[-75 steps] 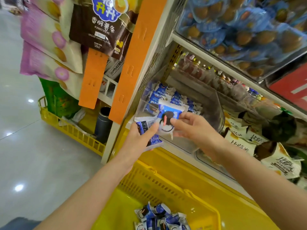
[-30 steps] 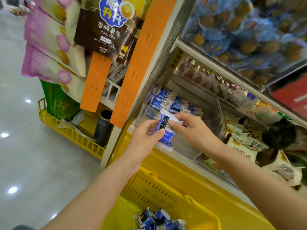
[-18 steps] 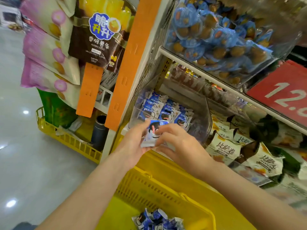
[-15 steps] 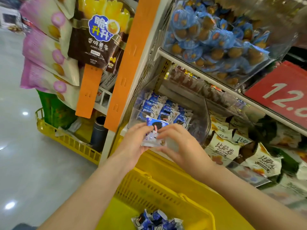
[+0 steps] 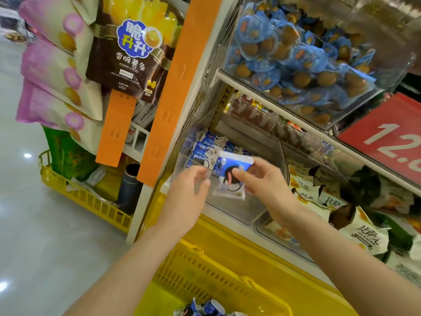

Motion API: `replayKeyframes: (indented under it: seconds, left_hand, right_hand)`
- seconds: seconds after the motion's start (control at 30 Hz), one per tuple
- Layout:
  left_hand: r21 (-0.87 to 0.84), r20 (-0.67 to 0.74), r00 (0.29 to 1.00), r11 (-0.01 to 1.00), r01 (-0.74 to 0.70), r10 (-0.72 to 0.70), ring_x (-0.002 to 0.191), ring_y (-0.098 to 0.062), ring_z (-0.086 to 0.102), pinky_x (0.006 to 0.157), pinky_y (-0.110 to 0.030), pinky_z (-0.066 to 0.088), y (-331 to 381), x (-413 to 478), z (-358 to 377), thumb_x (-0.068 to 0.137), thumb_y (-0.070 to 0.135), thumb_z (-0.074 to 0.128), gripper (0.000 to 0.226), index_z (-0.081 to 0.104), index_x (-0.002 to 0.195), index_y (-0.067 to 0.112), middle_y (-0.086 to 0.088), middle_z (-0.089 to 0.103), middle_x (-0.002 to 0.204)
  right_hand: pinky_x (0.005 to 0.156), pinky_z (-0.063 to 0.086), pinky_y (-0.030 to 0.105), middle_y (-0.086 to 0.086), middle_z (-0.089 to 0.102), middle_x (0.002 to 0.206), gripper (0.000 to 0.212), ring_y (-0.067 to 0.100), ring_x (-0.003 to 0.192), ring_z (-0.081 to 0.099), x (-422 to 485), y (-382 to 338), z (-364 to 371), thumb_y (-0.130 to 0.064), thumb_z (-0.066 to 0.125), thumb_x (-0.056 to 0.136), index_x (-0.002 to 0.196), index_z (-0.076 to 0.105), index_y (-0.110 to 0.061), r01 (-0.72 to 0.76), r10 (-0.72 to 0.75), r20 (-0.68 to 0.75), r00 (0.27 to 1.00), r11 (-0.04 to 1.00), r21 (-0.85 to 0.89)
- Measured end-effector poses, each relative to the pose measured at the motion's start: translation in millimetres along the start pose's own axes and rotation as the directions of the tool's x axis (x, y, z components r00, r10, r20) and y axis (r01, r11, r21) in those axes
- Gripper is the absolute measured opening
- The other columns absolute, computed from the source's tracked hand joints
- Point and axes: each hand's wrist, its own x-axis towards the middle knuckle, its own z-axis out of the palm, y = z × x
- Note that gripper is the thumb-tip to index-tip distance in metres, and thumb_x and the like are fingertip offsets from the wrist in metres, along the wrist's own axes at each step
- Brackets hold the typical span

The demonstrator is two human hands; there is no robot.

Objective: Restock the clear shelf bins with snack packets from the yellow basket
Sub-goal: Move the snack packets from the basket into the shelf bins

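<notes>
My right hand (image 5: 266,188) pinches a blue-and-white snack packet (image 5: 230,179) by its top right corner and holds it over the front of the clear shelf bin (image 5: 230,210). Just left of the packet is my left hand (image 5: 186,197), its fingers loosely bent at the bin's front wall and holding nothing that I can see. Several like packets (image 5: 205,144) lie in the back left of that bin. The yellow basket (image 5: 205,274) stands below my arms, with more blue packets (image 5: 202,309) in its bottom.
Above, a clear bin holds blue-wrapped round snacks (image 5: 296,55). A red price sign (image 5: 391,142) hangs at the right. White-and-yellow bags (image 5: 330,201) fill the neighbouring bin. Hanging chip bags (image 5: 129,55) and an orange strip (image 5: 173,92) are at the left, over another yellow basket (image 5: 86,199).
Both hands held the packet half a second ago. Now only my right hand holds it, lifted slightly toward the bin, and my left hand has come off to the left.
</notes>
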Motion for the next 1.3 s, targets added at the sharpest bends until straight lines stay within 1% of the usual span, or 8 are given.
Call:
replayKeyframes:
  seconds: [0.1,0.2,0.33,0.47,0.83,0.97,1.17,1.3]
  left_hand:
    - [0.317,-0.015,0.987,0.937,-0.149,0.162,0.117,-0.011,0.043,0.098,-0.024,0.031,-6.5,21.8,-4.1,0.094,0.021,0.048,0.034,0.049,0.128,0.017,0.003,0.052,0.123]
    - [0.428,0.051,0.972,0.874,-0.229,0.23,0.121,-0.014,0.041,0.102,-0.029,0.029,-7.9,43.7,-2.3,0.095,0.024,0.048,0.035,0.047,0.13,0.018,0.002,0.051,0.128]
    - [0.547,0.2,0.948,0.774,-0.318,0.247,0.111,-0.012,0.05,0.105,-0.031,0.024,-20.5,58.7,5.8,0.096,0.038,0.04,0.03,0.057,0.117,0.024,0.007,0.061,0.118]
    - [0.527,0.23,0.922,0.757,-0.386,0.31,0.098,-0.01,0.053,0.1,-0.03,0.023,-29.8,61.1,7.9,0.095,0.043,0.03,0.038,0.063,0.102,0.026,0.011,0.066,0.104]
    - [0.607,0.203,0.895,0.666,-0.433,0.397,0.091,-0.017,0.053,0.095,-0.033,0.028,-31.7,56.1,11.4,0.093,0.041,0.022,0.048,0.064,0.1,0.019,0.005,0.066,0.095]
    - [0.671,0.23,0.906,0.617,-0.412,0.354,0.099,-0.017,0.051,0.098,-0.031,0.025,-28.5,54.8,12.1,0.093,0.043,0.019,0.049,0.061,0.105,0.022,0.006,0.065,0.101]
    - [0.701,0.185,0.935,0.626,-0.341,0.302,0.104,-0.017,0.049,0.096,-0.03,0.027,-17.1,52.3,16.7,0.098,0.035,0.037,0.028,0.057,0.112,0.021,0.003,0.061,0.109]
    - [0.663,0.157,0.939,0.672,-0.329,0.304,0.102,-0.013,0.047,0.083,-0.024,0.034,-4.8,33.6,22.0,0.099,0.025,0.037,0.025,0.052,0.116,0.017,0.0,0.054,0.113]
  right_hand:
    - [0.078,0.055,0.04,0.007,0.067,0.102,0.029,0.024,0.09,0.064,40.4,3.4,-15.8,-0.027,0.067,0.085,0.112,0.057,-0.02,-0.041,0.015,-0.179,0.984,0.988,-0.146]
    - [0.086,0.053,0.038,0.007,0.061,0.114,0.057,0.023,0.099,0.061,79.2,15.4,-20.6,-0.027,0.073,0.08,0.127,0.047,-0.009,-0.172,0.131,-0.175,0.976,0.955,-0.243]
    - [0.075,0.043,0.024,0.009,0.062,0.107,0.044,0.016,0.088,0.054,113.4,37.8,-10.2,-0.022,0.076,0.078,0.114,0.055,-0.006,-0.022,0.027,0.002,1.0,0.855,-0.518]
    - [0.081,0.042,0.023,0.011,0.063,0.113,0.04,0.013,0.092,0.053,131.8,53.2,11.8,-0.018,0.074,0.079,0.115,0.059,-0.007,0.141,0.015,0.22,0.975,0.722,-0.677]
    - [0.077,0.05,0.034,0.002,0.065,0.105,0.022,0.015,0.087,0.056,145.5,67.3,26.6,-0.028,0.07,0.083,0.102,0.063,-0.019,0.188,-0.061,0.19,0.98,0.602,-0.776]
    - [0.086,0.051,0.041,0.003,0.065,0.11,0.028,0.021,0.098,0.061,126.8,56.5,21.2,-0.035,0.058,0.091,0.113,0.06,-0.018,0.132,-0.063,0.122,0.991,0.678,-0.723]
    - [0.073,0.05,0.043,0.005,0.065,0.088,0.034,0.026,0.083,0.063,42.5,46.2,6.0,-0.041,0.03,0.099,0.105,0.055,-0.02,0.199,-0.207,0.062,0.976,0.75,-0.631]
    - [0.102,0.039,0.03,-0.004,0.054,0.131,0.039,0.012,0.12,0.051,-15.2,66.5,1.4,-0.039,0.038,0.098,0.134,0.042,-0.025,0.313,-0.274,0.164,0.948,0.694,-0.649]
